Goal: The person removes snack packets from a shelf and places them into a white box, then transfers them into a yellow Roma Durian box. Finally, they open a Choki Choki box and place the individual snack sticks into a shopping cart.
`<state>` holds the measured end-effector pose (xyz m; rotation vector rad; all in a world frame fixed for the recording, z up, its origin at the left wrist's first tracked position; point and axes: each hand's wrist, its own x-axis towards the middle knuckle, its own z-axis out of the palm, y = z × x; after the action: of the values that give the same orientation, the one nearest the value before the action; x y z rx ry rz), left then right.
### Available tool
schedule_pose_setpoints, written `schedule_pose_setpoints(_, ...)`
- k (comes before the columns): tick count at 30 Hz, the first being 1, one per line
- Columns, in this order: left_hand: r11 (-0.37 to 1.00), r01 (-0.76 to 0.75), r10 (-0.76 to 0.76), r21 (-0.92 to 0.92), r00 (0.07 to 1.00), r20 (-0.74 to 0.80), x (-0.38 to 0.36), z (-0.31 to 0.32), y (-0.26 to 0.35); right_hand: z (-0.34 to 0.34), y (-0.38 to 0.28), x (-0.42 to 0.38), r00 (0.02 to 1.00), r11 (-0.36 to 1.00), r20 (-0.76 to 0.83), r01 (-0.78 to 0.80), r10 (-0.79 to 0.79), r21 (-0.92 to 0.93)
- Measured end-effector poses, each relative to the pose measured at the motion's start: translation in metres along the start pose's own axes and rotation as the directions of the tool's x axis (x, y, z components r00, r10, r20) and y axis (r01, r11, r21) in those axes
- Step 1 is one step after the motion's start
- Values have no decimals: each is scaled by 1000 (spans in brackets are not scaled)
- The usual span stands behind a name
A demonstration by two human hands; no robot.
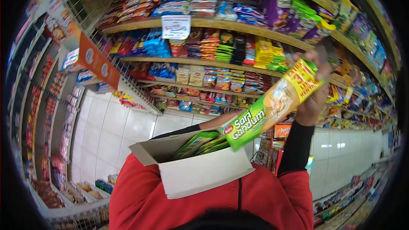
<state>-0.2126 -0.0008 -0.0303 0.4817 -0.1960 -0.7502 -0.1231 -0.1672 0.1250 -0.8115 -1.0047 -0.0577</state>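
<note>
A green and yellow Sari Gandum biscuit pack (277, 102) is held up slantwise, with my right hand (314, 100) closed round its upper end. Its lower end is above the right side of an open white cardboard box (204, 174). Inside the box lie several green packs (198, 142). My left arm reaches round the far side of the box, which rests against my red jacket. Only the wrist part of my left hand (223, 121) shows; the box and the biscuit pack hide its fingers.
Shelves (238, 25) of snack packs curve in front and to the right. On the left, an orange display box (96, 64) hangs by a wire rack (136, 89). White crates of goods (64, 202) stand at lower left, and white floor tiles (106, 123) lie below.
</note>
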Motion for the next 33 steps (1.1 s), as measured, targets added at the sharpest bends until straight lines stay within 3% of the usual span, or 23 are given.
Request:
schedule_pose_setpoints(2,998,7,-6,-70,1000,10,2,5,-4,-25,15,-16,971,947,-170,-113,169,299)
schedule_pose_setpoints(3,994,11,-10,-104,1000,13,3,8,-6,-35,30,-27,961,952,-235,-72,147,298)
schedule_pose_setpoints(6,995,-8,11,-103,999,30,9,0,-12,-64,58,-56,854,829,-321,-201,410,523)
schedule_pose_setpoints(7,999,-9,13,-37,992,124,10,0,-10,-62,67,-62,855,881,-395,-136,335,453)
schedule_pose_setpoints(8,999,-18,12,27,976,216,11,1,-6,-81,76,-72,784,798,-398,-196,477,569)
schedule_pose_setpoints(10,1000,16,-13,-12,976,218,18,2,-4,-89,89,-86,762,909,-526,-193,377,370)
schedule_pose_setpoints(12,969,26,-14,244,999,-50,29,-18,-7,-95,95,-96,705,922,-612,-163,358,352)
schedule_pose_setpoints(13,933,20,62,359,975,-215,35,-12,-6,-102,96,-104,709,923,-600,-208,370,324)
schedule_pose_setpoints(14,931,25,56,363,976,-210,40,-17,-5,-111,94,-113,709,927,-605,-200,361,318)
schedule_pose_setpoints(16,825,128,152,551,887,-435,48,-33,-4,-140,81,-132,742,860,-509,-178,437,478)
schedule_pose_setpoints(18,773,123,219,622,869,-444,54,-12,7,-183,64,-151,787,836,-361,-333,501,436)
schedule_pose_setpoints(19,655,194,204,730,885,-419,58,-9,13,-169,37,-138,748,818,-339,-482,571,315)
schedule_pose_setpoints(20,517,254,186,817,899,-396,62,-8,17,-175,26,-139,744,779,-263,-624,614,51)
schedule_pose_setpoints(22,472,293,148,831,903,-403,76,-32,13,-178,6,-142,562,559,-41,-827,826,-66)
schedule_pose_setpoints(23,473,249,130,845,929,-347,83,-35,13,-176,0,-142,564,561,-45,-825,825,-64)
schedule_pose_setpoints(25,491,228,93,841,946,-311,94,-27,20,-172,-7,-144,312,309,14,-930,950,-198)
schedule_pose_setpoints(26,486,229,92,844,946,-310,100,-27,21,-175,-5,-154,384,376,-35,-915,923,-146)
schedule_pose_setpoints(28,645,102,296,757,880,-371,109,-29,24,-185,-12,-160,438,429,-159,-899,885,-88)
schedule_pose_setpoints(30,661,91,290,745,884,-366,115,-34,32,-195,-12,-160,539,577,-351,-817,765,4)
schedule_pose_setpoints(33,691,136,268,710,864,-426,118,-40,33,-216,-3,-142,623,663,-566,-729,540,-170)
